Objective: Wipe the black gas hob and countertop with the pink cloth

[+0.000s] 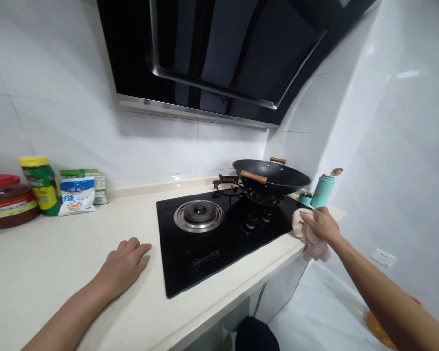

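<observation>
My right hand (pixel 324 224) grips a pale pinkish cloth (pixel 307 229) at the right front corner of the black glass gas stove (pixel 190 248). Part of the cloth hangs over the counter edge. Resting on the counter left of the stove, my left hand (pixel 126 263) holds nothing, its fingers loosely bent and partly apart. A black wok (pixel 278 178) with wooden handles sits over the right burner. The left burner (pixel 198 214) is bare, and its pan support (pixel 229 185) lies at the back beside the wok.
Behind my right hand stands an open teal flask (pixel 322 191) with a small teal cup (pixel 305 198) beside it. A red-lidded jar (pixel 9 202), a yellow-capped green container (pixel 42 185) and a white packet (pixel 76 196) line the left wall. Overhead hangs a black range hood (pixel 219 53).
</observation>
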Action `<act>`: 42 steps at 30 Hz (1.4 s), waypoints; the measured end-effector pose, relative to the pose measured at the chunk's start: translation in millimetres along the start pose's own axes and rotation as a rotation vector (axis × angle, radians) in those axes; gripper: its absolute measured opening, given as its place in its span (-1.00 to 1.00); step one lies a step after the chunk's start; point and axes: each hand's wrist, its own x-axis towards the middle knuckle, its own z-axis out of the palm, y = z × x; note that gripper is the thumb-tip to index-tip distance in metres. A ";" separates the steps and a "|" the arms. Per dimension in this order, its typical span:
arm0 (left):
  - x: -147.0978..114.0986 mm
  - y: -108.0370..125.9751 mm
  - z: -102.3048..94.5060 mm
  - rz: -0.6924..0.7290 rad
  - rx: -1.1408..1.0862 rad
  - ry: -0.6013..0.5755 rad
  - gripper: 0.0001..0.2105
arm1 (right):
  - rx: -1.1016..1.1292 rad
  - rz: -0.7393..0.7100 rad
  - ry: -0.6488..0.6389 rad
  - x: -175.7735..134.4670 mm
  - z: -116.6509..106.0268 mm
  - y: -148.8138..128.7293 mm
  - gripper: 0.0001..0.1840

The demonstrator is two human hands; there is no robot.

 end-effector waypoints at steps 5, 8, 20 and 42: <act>1.9 -1.9 2.7 0.013 0.009 -0.001 -0.45 | -0.009 0.131 -0.106 17.0 38.6 -30.9 -0.44; 3.5 -1.8 4.7 0.008 0.027 0.001 -0.44 | -0.040 0.179 -0.132 14.1 39.9 -51.2 -0.44; 3.4 2.7 6.1 -0.005 0.052 0.005 -0.43 | 0.008 -0.415 -0.117 -130.3 6.9 -177.1 -0.42; 8.0 -19.9 24.1 0.017 -0.032 0.114 -0.45 | 0.255 -0.006 -0.053 32.1 36.6 -26.7 -0.40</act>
